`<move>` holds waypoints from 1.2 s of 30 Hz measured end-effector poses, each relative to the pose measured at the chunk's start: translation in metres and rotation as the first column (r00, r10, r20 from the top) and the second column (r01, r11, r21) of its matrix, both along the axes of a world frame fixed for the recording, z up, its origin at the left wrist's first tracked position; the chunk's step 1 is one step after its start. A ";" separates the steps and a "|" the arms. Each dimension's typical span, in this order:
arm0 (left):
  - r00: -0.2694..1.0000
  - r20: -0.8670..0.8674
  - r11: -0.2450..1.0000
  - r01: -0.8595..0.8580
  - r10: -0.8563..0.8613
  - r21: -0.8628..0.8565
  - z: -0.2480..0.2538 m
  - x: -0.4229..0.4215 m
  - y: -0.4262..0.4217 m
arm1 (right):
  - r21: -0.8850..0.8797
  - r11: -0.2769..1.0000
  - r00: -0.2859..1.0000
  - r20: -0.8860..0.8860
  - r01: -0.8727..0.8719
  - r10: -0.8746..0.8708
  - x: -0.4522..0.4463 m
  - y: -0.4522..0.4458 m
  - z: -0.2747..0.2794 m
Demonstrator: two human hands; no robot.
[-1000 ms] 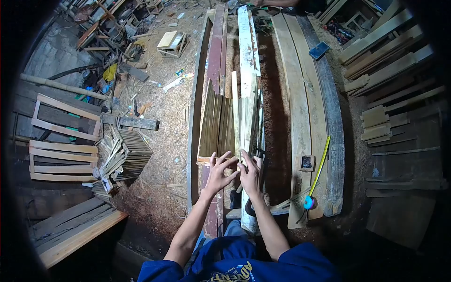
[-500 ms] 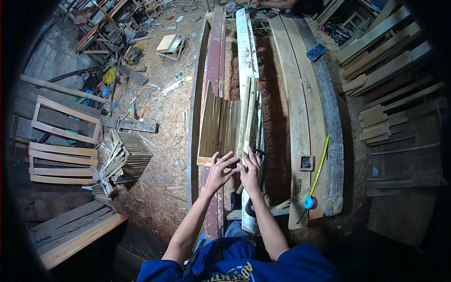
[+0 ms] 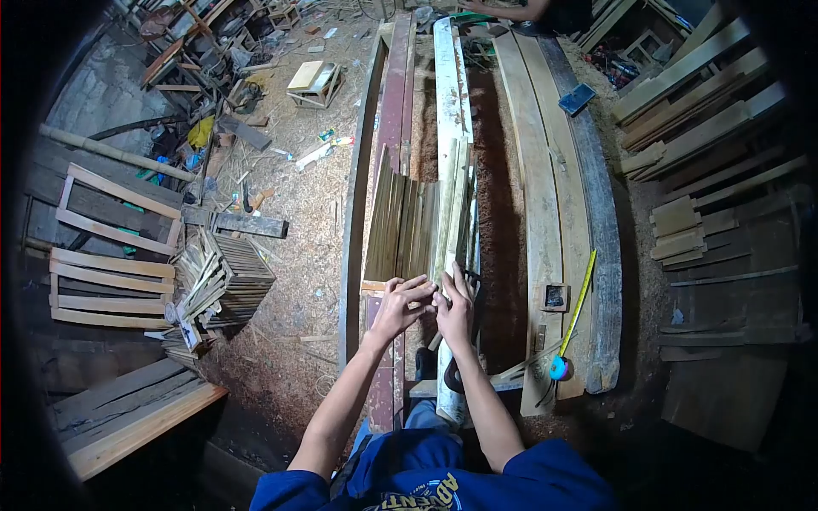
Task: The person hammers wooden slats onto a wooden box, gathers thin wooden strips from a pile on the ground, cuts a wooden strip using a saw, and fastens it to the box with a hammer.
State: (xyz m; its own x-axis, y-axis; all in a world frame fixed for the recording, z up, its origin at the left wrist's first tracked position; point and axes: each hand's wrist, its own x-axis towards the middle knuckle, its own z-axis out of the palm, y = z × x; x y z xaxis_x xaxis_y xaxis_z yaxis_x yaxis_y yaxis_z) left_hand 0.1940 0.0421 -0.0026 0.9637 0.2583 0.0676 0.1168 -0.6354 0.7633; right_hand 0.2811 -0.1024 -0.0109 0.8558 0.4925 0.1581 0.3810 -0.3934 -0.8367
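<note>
In front of me lies a trough-like piece of thin wooden slats (image 3: 407, 226), its near end edged by a pale strip. It rests on the long reddish beam and the white-painted beam (image 3: 446, 94). My left hand (image 3: 400, 308) is at its near end, fingers bent and drawn together. Close beside it, my right hand (image 3: 457, 311) is curled at the near ends of the pale upright slats (image 3: 453, 204) on the right side. The fingertips of both hands nearly meet; whatever lies between them is too small to make out.
Right of the work are long planks (image 3: 545, 213) bearing a tape measure (image 3: 559, 368) pulled out, a small square wooden box (image 3: 555, 297) and a blue tray (image 3: 576, 99). Slatted crates (image 3: 243, 272) and frames (image 3: 115, 209) lie left. Another person's arm (image 3: 507, 10) shows at the far end.
My left hand's fingers have drawn closer together, and its fingertips have come nearer to my right hand. The slatted piece stays in place; the view has shifted slightly.
</note>
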 end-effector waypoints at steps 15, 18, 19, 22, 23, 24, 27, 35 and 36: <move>0.999 0.049 1.000 0.025 -0.025 0.015 -0.008 0.002 0.005 | 0.040 0.999 0.994 -0.105 0.000 0.004 0.008 -0.003 0.003; 0.998 0.050 0.999 0.033 -0.033 0.013 -0.006 0.003 0.007 | 0.033 0.999 0.994 -0.102 -0.042 0.045 0.011 -0.007 0.003; 0.999 0.044 0.999 0.028 -0.029 0.025 -0.006 0.003 0.007 | 0.039 0.998 0.992 -0.109 -0.056 0.060 0.012 -0.008 0.003; 0.999 0.039 0.999 0.025 -0.026 0.039 -0.006 0.002 0.006 | 0.024 0.997 0.989 -0.124 -0.079 0.081 0.013 -0.010 0.004; 0.999 0.044 0.999 0.023 -0.024 0.032 -0.005 0.003 0.006 | 0.012 0.997 0.989 -0.125 -0.081 0.082 0.013 -0.010 0.005; 0.998 0.049 0.999 0.024 -0.025 0.026 -0.005 0.004 0.007 | 0.001 0.997 0.989 -0.126 -0.081 0.080 0.014 -0.009 0.006; 1.000 0.020 0.999 -0.006 0.005 0.032 -0.003 0.005 0.004 | -0.013 0.997 0.993 -0.092 -0.073 0.071 0.012 -0.008 0.007; 0.996 -0.065 0.951 -0.084 0.068 -0.297 -0.002 0.017 0.004 | -0.030 0.996 0.986 -0.149 -0.083 0.077 0.014 -0.008 0.014; 0.986 -0.107 0.831 -0.166 0.129 -0.531 -0.015 0.021 0.003 | -0.049 0.993 0.975 -0.200 -0.106 0.094 0.013 -0.009 0.018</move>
State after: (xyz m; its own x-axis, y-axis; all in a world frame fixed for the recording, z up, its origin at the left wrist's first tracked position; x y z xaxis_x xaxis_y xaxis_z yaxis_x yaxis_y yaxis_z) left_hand 0.2154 0.0453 -0.0174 0.9084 0.3757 -0.1833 0.2364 -0.1000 0.9665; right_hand 0.2940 -0.1115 0.0069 0.8129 0.5809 -0.0412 0.2507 -0.4129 -0.8756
